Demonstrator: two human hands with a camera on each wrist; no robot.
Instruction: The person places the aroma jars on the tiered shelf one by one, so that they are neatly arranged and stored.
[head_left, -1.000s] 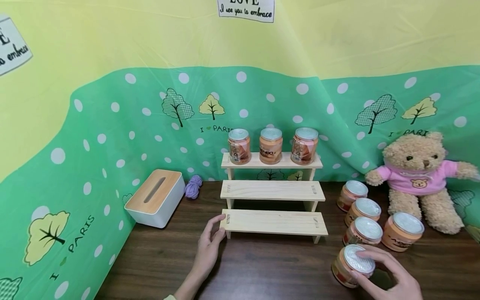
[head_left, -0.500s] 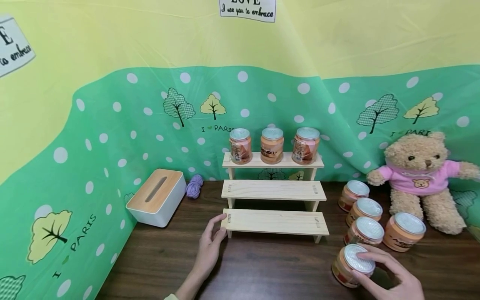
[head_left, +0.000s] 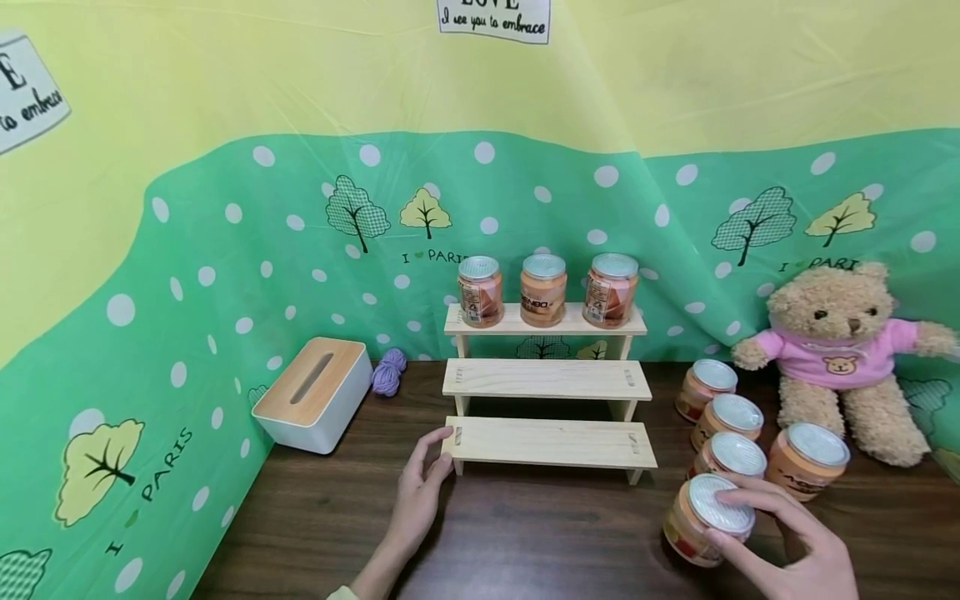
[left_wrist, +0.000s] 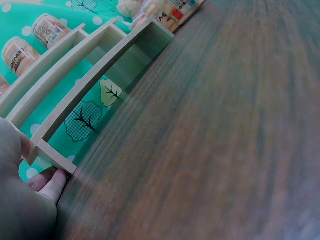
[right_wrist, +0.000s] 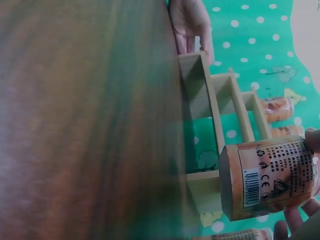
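The left hand (head_left: 415,500) grips the left end of the lowest step of a three-tier wooden display shelf (head_left: 551,442), its fingertips at the board's corner and side leg in the left wrist view. At the front right, the right hand (head_left: 798,537) holds a clear jar (head_left: 688,529) with a ridged silvery lid, thumb and fingers around the lid. This jar (right_wrist: 272,177) shows a printed label with a barcode in the right wrist view, its base raised off the table. Three similar jars, one of them the middle jar (head_left: 543,292), stand on the top tier.
Several more jars, among them a rear jar (head_left: 705,392) and an orange-labelled jar (head_left: 806,462), stand right of the shelf. Behind them sits a teddy bear (head_left: 843,358) in pink. A tissue box (head_left: 330,417) and purple yarn (head_left: 387,372) lie left on the dark wooden table (head_left: 540,533).
The right hand has lifted its jar slightly, and it now overlaps the jar behind more in the head view. The left hand and the shelf have stayed put.
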